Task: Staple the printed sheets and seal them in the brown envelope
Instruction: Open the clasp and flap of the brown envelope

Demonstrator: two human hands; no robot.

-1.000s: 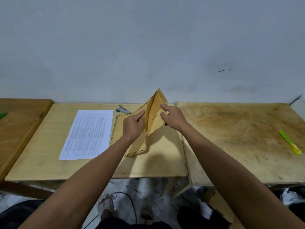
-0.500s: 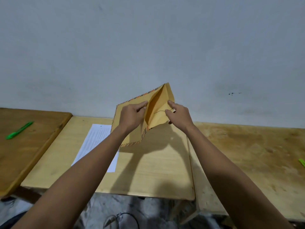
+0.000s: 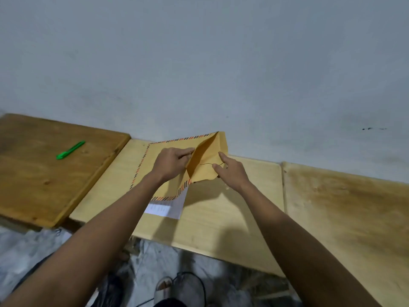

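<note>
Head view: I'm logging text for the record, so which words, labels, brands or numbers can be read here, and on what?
Printed sheets: lines of print show, too small and blurred to read.
Brown envelope: only a striped border, no words.
Green pen: no readable marking.

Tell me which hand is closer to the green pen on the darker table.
Left. The left hand grips the brown envelope, with the green pen off to its left. The right hand holds the flap on the envelope's far side, farther from it.
</note>
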